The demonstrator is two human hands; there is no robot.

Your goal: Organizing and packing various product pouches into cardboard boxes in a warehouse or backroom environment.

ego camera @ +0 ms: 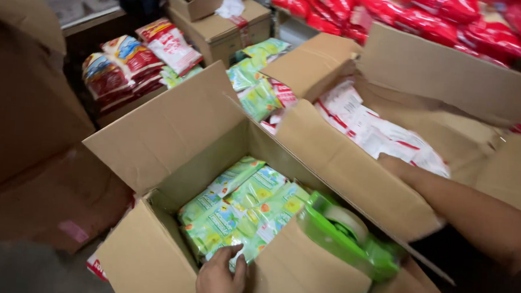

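An open cardboard box (172,130) holds rows of green snack packets (239,205). At the box's near edge, my left hand (218,278) lays its fingertips on the nearest green packet without gripping anything. My right hand (405,169) reaches from the right and holds the box's right flap (354,169) from behind; its fingers are partly hidden by the cardboard. A green tape dispenser (351,234) with a roll of clear tape lies over the box's near right corner, and neither hand is on it.
A second open box (454,73) behind holds white and red packets (380,132). More green packets (258,75) lie beyond. Red bags (433,19) are piled at the back right, mixed bags (134,59) on the left, closed cartons (219,19) behind, and large cardboard (19,92) at far left.
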